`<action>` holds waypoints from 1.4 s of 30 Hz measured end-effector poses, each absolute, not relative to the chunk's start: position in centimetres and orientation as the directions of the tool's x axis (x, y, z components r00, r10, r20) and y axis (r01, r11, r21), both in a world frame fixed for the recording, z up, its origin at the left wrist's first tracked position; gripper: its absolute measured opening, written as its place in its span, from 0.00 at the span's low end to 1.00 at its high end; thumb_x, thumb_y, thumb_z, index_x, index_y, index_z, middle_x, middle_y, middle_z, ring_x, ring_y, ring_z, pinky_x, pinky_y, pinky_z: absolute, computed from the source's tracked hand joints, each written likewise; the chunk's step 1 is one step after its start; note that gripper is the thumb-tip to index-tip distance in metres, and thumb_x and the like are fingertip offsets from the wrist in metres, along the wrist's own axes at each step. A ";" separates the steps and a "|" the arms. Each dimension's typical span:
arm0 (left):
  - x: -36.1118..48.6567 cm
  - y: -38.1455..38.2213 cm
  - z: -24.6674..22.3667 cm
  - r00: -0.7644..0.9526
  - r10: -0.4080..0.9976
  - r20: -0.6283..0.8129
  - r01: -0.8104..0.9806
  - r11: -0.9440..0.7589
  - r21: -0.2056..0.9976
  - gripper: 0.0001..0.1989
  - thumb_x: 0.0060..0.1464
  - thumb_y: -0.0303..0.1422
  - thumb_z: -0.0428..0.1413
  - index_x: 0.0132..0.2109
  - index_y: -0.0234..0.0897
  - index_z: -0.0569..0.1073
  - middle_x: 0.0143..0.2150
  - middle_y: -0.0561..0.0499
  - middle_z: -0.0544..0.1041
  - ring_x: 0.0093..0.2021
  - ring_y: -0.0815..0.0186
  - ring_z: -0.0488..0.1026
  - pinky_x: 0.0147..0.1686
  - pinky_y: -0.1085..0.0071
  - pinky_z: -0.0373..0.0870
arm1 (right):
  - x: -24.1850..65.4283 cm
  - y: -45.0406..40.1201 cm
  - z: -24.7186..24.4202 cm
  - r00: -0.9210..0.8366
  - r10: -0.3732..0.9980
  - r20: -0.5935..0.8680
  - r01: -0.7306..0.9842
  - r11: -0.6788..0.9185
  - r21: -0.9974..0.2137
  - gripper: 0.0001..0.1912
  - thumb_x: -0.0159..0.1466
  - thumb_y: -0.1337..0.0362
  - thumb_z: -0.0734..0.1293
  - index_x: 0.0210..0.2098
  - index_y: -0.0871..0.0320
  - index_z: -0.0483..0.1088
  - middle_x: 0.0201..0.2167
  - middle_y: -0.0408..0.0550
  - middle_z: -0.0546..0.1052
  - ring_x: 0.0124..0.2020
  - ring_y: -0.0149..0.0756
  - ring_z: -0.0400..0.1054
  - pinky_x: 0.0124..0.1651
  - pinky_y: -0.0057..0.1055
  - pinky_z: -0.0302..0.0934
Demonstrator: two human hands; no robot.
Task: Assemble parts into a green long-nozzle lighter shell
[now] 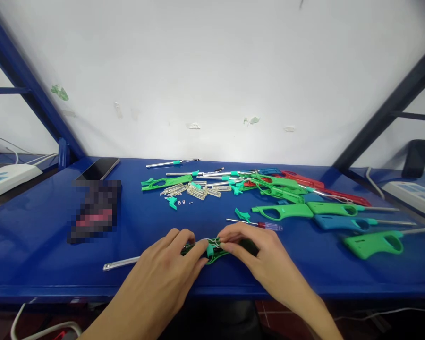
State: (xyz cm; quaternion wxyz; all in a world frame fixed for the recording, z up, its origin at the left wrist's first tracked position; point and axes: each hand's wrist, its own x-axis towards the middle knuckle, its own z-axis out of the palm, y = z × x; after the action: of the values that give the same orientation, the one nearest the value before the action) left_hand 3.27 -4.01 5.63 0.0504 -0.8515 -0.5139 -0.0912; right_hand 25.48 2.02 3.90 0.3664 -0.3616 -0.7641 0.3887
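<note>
Table (38, 241) across the lower frame, wall (212, 71) behind it. Left of frame: a phone (98, 170) on the table, a blurred-out item (97, 217) before it. Upper centre of table: loose lighter parts (197, 192), spread towards the right. Right of frame: lighters (373, 244), one before another. Screwdriver (269, 226) just behind the right hand (258, 245). Lower centre: an opened lighter (210, 250) between both hands, rod (122, 263) pointing left.

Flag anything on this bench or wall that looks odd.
Ragged pale scraps and a crumpled greenish patch mar the white wall, perhaps peeled-tape remnants. At left on the blue tabletop, a dark-and-pink object appears pixelated.
</note>
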 end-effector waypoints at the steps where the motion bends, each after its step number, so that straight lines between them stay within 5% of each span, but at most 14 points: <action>1: 3.3 -4.1 5.5 0.455 0.865 0.213 0.884 -0.467 0.007 0.15 0.73 0.29 0.45 0.56 0.42 0.75 0.48 0.45 0.78 0.45 0.52 0.80 0.42 0.47 0.83 | 25.5 2.0 3.9 -0.471 0.839 0.271 0.265 0.428 -0.864 0.05 0.72 0.66 0.72 0.44 0.48 0.79 0.42 0.35 0.85 0.43 0.32 0.80 0.50 0.24 0.71; 20: 3.6 -4.1 5.2 0.512 0.795 0.324 0.837 -0.546 0.017 0.12 0.72 0.27 0.48 0.53 0.36 0.75 0.48 0.43 0.77 0.44 0.55 0.79 0.38 0.54 0.84 | 25.0 2.4 3.9 -0.470 0.852 0.229 0.259 0.382 -0.887 0.09 0.69 0.72 0.71 0.40 0.50 0.80 0.37 0.38 0.84 0.39 0.33 0.78 0.46 0.27 0.71; 30: 3.2 -4.4 5.5 0.473 0.827 0.304 0.834 -0.532 0.146 0.11 0.72 0.24 0.47 0.48 0.40 0.74 0.49 0.48 0.75 0.46 0.62 0.76 0.41 0.60 0.81 | 25.2 1.5 4.1 -0.416 0.850 0.323 0.297 0.463 -0.835 0.05 0.72 0.65 0.70 0.40 0.50 0.79 0.37 0.38 0.84 0.37 0.33 0.78 0.44 0.27 0.71; 38: 1.5 -4.3 6.0 0.428 0.821 0.377 0.833 -0.521 0.189 0.15 0.74 0.27 0.47 0.56 0.46 0.74 0.56 0.49 0.74 0.54 0.63 0.74 0.49 0.64 0.77 | 25.7 1.5 4.0 -0.373 0.846 0.381 0.381 0.515 -0.768 0.04 0.73 0.60 0.69 0.45 0.48 0.78 0.44 0.43 0.83 0.46 0.41 0.77 0.52 0.38 0.69; 42: -0.2 -4.0 6.6 0.390 0.859 0.331 0.863 -0.466 0.194 0.14 0.74 0.32 0.47 0.53 0.46 0.78 0.52 0.49 0.76 0.50 0.62 0.76 0.48 0.62 0.78 | 25.5 1.3 4.1 -0.435 0.829 0.351 0.379 0.522 -0.764 0.03 0.73 0.59 0.71 0.45 0.45 0.78 0.45 0.39 0.82 0.49 0.40 0.75 0.55 0.38 0.67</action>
State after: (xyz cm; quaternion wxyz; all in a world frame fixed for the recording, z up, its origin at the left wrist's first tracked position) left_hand -0.22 -4.00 6.58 0.0048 -0.8336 -0.5166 -0.1953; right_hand 25.55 1.28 4.11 0.3694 -0.3823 -0.7902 0.3049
